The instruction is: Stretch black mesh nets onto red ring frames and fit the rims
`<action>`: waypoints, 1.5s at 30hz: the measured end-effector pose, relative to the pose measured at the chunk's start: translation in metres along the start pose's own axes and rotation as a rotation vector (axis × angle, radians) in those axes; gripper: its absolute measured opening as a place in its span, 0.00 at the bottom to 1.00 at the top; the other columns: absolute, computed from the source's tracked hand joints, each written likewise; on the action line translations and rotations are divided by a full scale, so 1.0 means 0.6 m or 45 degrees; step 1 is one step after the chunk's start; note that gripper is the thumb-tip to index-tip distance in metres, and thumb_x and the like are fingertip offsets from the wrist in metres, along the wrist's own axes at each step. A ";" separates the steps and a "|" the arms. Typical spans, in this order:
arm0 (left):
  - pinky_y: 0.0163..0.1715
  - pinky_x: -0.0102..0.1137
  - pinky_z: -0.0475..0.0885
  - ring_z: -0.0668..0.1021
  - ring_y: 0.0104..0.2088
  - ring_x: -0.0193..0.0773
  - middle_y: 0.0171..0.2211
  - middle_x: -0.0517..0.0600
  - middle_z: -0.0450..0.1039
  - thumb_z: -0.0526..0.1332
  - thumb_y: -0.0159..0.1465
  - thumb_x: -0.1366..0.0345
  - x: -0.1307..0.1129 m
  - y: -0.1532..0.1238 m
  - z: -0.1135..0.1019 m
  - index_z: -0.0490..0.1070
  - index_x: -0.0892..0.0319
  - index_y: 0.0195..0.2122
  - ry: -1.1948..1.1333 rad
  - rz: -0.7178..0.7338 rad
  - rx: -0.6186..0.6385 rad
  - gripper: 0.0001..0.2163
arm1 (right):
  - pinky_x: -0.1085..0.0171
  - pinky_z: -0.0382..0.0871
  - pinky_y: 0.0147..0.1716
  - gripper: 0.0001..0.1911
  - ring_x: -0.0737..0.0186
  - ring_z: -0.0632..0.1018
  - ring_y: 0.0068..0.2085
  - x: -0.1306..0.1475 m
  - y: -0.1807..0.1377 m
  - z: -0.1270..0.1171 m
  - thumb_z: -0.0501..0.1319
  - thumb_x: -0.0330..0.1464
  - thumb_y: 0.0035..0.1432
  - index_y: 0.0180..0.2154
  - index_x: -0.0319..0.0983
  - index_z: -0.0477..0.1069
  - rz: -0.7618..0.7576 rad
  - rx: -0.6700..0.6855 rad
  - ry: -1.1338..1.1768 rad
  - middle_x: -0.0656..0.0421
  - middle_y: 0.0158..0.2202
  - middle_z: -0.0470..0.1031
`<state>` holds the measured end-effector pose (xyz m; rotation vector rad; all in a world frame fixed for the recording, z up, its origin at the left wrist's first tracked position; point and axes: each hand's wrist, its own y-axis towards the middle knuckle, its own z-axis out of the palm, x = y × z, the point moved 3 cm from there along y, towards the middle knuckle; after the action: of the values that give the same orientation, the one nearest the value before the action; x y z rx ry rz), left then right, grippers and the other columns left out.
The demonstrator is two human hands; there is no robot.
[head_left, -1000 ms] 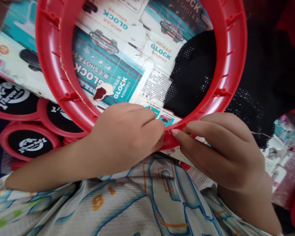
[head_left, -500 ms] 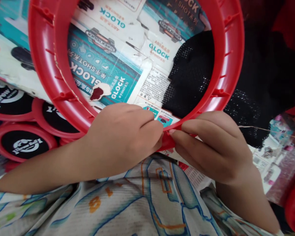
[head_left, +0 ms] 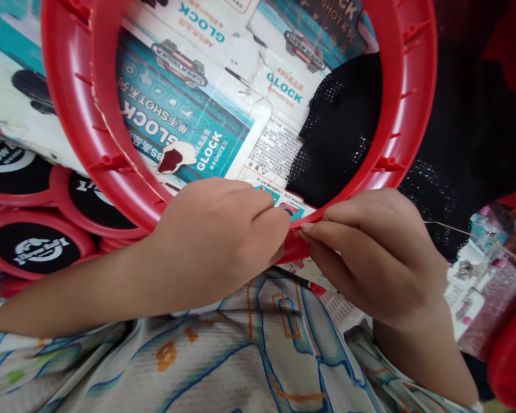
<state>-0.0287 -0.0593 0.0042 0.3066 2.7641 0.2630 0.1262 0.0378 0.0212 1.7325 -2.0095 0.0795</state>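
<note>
A large red plastic ring [head_left: 86,137] with small ribs on its inner wall fills the upper view. My left hand [head_left: 217,232] is closed round its near edge, fingers curled over the rim. My right hand [head_left: 370,252] pinches the same edge just to the right, fingertips pressed together on the red rim. A thin pale thread [head_left: 468,234] runs out to the right from behind my right hand. Black mesh fabric [head_left: 339,137] lies behind the ring, partly seen through it.
Flattened teal and white printed cartons [head_left: 189,109] lie under the ring. Several red discs with black printed centres [head_left: 36,246] are stacked at the left. Pink and glittery packets [head_left: 494,287] sit at the right, with another red object [head_left: 513,358] at the lower right corner.
The ring has shifted slightly left and up in view. Both hands keep their hold at the same spot on the near edge.
</note>
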 end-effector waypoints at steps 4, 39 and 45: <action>0.21 0.38 0.61 0.76 0.21 0.45 0.21 0.48 0.72 0.60 0.66 0.73 0.002 0.003 0.001 0.72 0.57 0.24 -0.027 0.016 0.003 0.12 | 0.59 0.71 0.42 0.09 0.61 0.73 0.38 0.001 0.002 0.003 0.68 0.21 0.60 0.39 0.38 0.72 0.010 0.001 -0.005 0.58 0.38 0.76; 0.20 0.37 0.57 0.76 0.20 0.46 0.19 0.49 0.70 0.60 0.65 0.72 -0.002 0.004 0.000 0.71 0.58 0.24 -0.031 0.009 0.006 0.12 | 0.61 0.74 0.45 0.09 0.62 0.79 0.41 0.007 -0.006 -0.013 0.69 0.26 0.62 0.44 0.38 0.75 0.183 -0.034 0.007 0.57 0.41 0.81; 0.20 0.38 0.58 0.75 0.20 0.47 0.19 0.49 0.69 0.58 0.66 0.71 -0.001 0.003 -0.002 0.71 0.57 0.24 -0.036 -0.010 0.015 0.13 | 0.65 0.72 0.46 0.09 0.66 0.75 0.39 0.023 -0.009 -0.005 0.67 0.25 0.64 0.47 0.36 0.75 0.194 -0.025 -0.092 0.60 0.41 0.79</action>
<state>-0.0282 -0.0578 0.0056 0.2996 2.7392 0.2384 0.1309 0.0254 0.0276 1.5886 -2.1854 0.0480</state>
